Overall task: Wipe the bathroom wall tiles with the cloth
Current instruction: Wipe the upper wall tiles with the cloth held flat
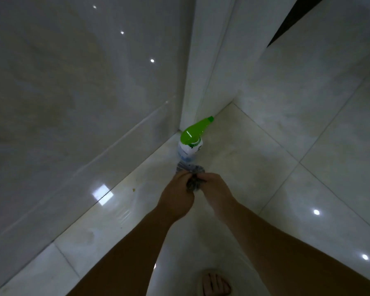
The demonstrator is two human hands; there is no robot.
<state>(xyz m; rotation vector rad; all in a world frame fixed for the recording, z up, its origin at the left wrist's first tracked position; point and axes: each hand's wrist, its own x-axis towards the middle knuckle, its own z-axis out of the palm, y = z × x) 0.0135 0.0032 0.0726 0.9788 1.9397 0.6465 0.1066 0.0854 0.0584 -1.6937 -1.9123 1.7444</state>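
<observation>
Both hands' fingers [185,175] around cloth [193,183]

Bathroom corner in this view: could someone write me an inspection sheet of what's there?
Surface: glossy pale floor tiles, light reflections, a small yellowish speck near the wall.
Job's things: grey cloth bunched between both hands; wall tiles at left.
Clutter: green-topped spray bottle standing in the corner.
Grippers: left hand and right hand both closed on the cloth.
Cables: nothing seen.
Surroundings: white corner post; a sandalled foot below.
</observation>
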